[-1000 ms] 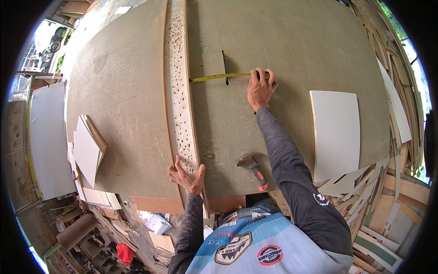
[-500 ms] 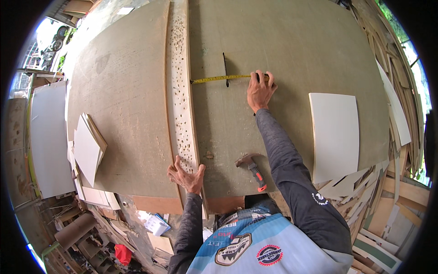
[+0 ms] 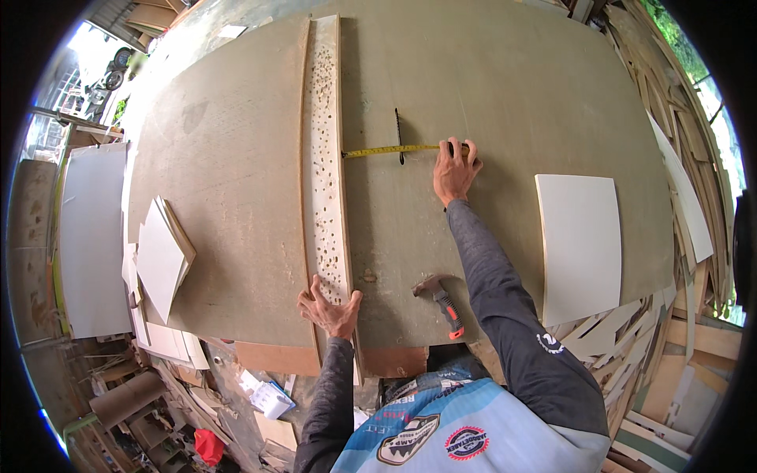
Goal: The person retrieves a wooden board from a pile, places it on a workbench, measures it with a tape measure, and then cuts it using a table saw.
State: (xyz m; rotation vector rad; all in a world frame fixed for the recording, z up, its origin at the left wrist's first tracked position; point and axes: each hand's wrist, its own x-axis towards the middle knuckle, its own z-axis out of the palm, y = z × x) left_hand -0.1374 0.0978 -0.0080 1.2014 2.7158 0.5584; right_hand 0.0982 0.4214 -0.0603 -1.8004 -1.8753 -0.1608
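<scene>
A long narrow white board (image 3: 325,189) with brown edges and many small holes lies lengthwise on the big greenish-brown worktable (image 3: 229,158). Across the near end of that board my left hand (image 3: 331,313) is spread, thumb at its right edge and fingers toward its left edge. My right hand (image 3: 455,175) grips a tape measure (image 3: 378,151), whose yellow blade stretches left to the board's right edge. Under or against the blade lies a slim dark rod (image 3: 399,124). Between my arms rests a claw hammer (image 3: 445,306) with a black and red handle.
To the right lies a white rectangular panel (image 3: 579,248). A small stack of white pieces (image 3: 162,264) sits on the table's left side. Wood offcuts (image 3: 623,335) pile along the right edge. Papers (image 3: 268,396) and a red item (image 3: 209,447) are below the near edge.
The whole view has shifted slightly, so the table and board appear a little lower and to the right. Both hands keep about the same places on the board and tape measure.
</scene>
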